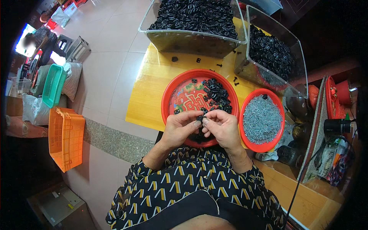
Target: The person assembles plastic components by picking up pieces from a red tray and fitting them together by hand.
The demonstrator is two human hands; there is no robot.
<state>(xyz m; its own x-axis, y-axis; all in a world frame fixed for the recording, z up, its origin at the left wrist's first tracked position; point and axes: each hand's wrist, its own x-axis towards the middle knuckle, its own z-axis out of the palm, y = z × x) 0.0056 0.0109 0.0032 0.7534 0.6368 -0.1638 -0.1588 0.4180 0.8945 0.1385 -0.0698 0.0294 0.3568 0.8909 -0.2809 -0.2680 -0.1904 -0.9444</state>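
My left hand [180, 128] and my right hand [222, 128] meet over the near rim of a large red plate [170, 94]. Between the fingertips of both hands sits a small black plastic part [199, 119]. A heap of the same black parts [216, 96] lies on the right half of that plate. Just right of my right hand stands a smaller red plate [281, 111] piled with small grey metal pieces [262, 119]. Both plates rest on a yellow table [147, 92].
Two clear plastic bins of black parts stand at the back, one in the middle [195, 38] and one to the right [295, 57]. A few loose black parts [174, 59] dot the table. On the floor to the left are an orange crate [65, 140] and a green basket [53, 84].
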